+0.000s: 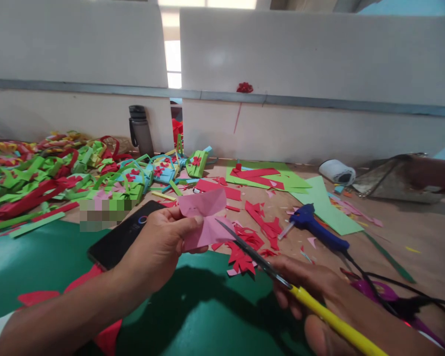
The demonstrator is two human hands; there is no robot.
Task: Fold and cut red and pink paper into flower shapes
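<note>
Looks like we're at the cutting step here, folks
We've got the pink paper (207, 233) pinched in our left hand (168, 232), held up above the bench (400, 222), and our right hand (326, 282) is curled round the yellow-handled scissors (307, 299) with the tip over the paper near its notch, red scraps (241, 257) lying just beside; can't tell from here whether it's biting yet, but we reckon the next move calls for a steady left pinch, kept clear of the cut, and a short, careful snip
</note>
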